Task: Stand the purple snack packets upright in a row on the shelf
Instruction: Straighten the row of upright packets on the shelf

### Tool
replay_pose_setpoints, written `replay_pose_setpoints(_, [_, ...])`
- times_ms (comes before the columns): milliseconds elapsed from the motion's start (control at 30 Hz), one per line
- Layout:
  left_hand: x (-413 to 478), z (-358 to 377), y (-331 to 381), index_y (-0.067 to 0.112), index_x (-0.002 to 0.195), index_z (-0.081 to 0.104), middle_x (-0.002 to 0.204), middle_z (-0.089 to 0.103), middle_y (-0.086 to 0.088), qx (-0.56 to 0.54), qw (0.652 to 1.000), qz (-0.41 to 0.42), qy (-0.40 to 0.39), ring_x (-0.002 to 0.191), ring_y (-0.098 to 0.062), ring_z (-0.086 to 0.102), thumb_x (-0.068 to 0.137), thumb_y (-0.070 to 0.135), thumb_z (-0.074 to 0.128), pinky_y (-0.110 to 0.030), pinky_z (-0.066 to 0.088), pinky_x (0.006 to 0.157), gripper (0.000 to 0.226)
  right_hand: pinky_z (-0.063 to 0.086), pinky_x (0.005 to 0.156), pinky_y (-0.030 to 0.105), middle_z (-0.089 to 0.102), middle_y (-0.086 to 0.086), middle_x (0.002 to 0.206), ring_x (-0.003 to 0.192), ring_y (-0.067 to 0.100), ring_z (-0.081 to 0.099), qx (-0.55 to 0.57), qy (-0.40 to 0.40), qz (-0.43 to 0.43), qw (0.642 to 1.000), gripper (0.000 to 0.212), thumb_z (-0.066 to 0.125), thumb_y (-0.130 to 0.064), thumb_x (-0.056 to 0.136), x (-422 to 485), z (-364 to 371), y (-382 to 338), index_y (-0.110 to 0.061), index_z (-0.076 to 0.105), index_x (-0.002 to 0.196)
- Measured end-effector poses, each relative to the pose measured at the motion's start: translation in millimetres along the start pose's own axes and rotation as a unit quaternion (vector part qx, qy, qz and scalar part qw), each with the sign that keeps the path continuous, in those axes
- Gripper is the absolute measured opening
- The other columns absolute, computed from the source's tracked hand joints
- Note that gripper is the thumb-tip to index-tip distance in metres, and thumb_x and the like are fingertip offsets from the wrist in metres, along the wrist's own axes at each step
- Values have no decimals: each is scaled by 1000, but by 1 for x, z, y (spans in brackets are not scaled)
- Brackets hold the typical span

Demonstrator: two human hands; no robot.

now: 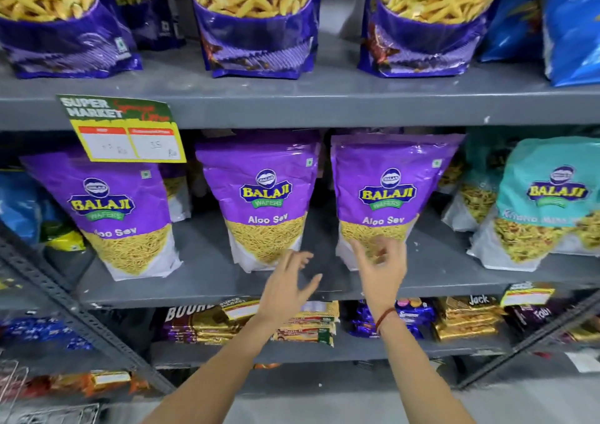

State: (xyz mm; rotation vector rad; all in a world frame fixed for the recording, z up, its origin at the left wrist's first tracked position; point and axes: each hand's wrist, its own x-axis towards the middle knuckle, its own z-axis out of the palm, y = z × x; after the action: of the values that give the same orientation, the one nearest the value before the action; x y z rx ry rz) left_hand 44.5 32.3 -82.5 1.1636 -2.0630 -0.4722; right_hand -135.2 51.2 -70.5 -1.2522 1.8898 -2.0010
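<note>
Three glossy purple "Balaji Aloo Sev" snack packets stand upright in a row on the grey metal middle shelf (227, 288), each w/ yellow sev printed across its lower half: the left purple packet (121, 215) leans a little toward the shelf's left end, the middle purple packet (264, 196) sits near the centre, and the right purple packet (386, 193) stands just beside it, a dark gap between them. More purple packets show behind the front row, partly hidden. Both hands reach in over the shelf's front edge: the left hand (287, 288) hovers open, fingers spread, in front of the gap and near the middle packet's lower right corner, grasping nothing; the right hand (381, 266), a red thread band at the wrist, has loosely curled fingers in front of the right packet's bottom — contact can't be told, the fingers are blurred, but it isn't clenched on anything. A green-and-yellow "Super Market" price tag (125, 129) hangs from the front lip of the upper shelf, above the left packet. Toward the middle shelf's right end stands a teal Balaji snack packet (545, 202). On the upper shelf, dark purple bags of yellow stick snacks (256, 20) stand in a row; below, gold and purple biscuit packs (464, 319) lie stacked.
</note>
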Motion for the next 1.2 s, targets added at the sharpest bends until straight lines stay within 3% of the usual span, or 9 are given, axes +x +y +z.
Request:
replay_pose_setpoints(100, [27,15,13,16,136,39,131,50,-4,-86,993,-68,-49,112,-9,52,84,40,64,-31,45,97,62,43,90,31,48,8,116,108,21,50,-1,46,48,998,73,85,-40,63,28,-15,8,-11,51,121])
replay_pose_setpoints(233, [60,39,33,11,144,28,147,41,-10,-120,978,-128,-114,133,-24,42,82,41,66,-30,36,106,79,38,107,34,42,5,145,129,12,43,60,-93,145,983,101,80,-50,57,63,-35,20,-18,36,142])
replay_pose_setpoints(333, [68,52,41,8,140,35,137,54,-11,-134,978,-137,-88,124,-27,52,82,39,67,-33,45,97,72,52,90,26,64,-9,122,109,2,62,86,-202,167,961,85,81,-62,53,75,-38,28,-29,50,125])
replay_pose_setpoints(400, [70,57,43,9,136,40,130,60,-12,-132,980,-135,-68,118,-28,57,82,37,67,-35,48,92,67,53,83,23,67,-19,108,97,-6,65,77,-207,166,961,76,78,-70,48,78,-39,35,-38,53,111])
replay_pose_setpoints(567, [76,65,54,8,132,43,126,62,-14,-137,979,-133,-77,114,-30,59,81,36,69,-44,50,91,63,54,91,35,67,-14,111,104,5,64,77,-192,176,962,74,79,-60,55,83,-51,44,-29,53,117])
replay_pose_setpoints(833, [73,70,61,11,131,45,124,64,-11,-150,977,-133,-77,112,-26,61,81,38,68,-42,52,91,61,50,78,16,64,-20,107,94,-11,61,63,-180,177,966,70,77,-53,60,80,-61,42,-29,50,120])
replay_pose_setpoints(967, [68,69,60,10,128,49,125,64,-9,-168,972,-141,-83,112,-22,61,83,37,67,-43,52,94,55,51,84,22,65,-11,113,101,-3,61,49,-182,184,965,76,77,-52,62,73,-65,45,-23,49,127])
replay_pose_setpoints(1100, [58,71,53,9,119,57,117,69,-7,-167,971,-153,-77,105,-19,65,85,30,65,-40,52,94,41,47,83,19,65,-7,117,104,6,61,27,-179,188,965,70,79,-46,69,63,-64,50,-22,50,127])
replay_pose_setpoints(1200, [57,71,48,8,118,59,116,69,-8,-162,971,-155,-79,105,-19,65,86,27,65,-35,52,93,38,46,79,13,65,-8,114,100,1,60,21,-186,192,963,69,79,-47,69,64,-61,48,-22,50,126])
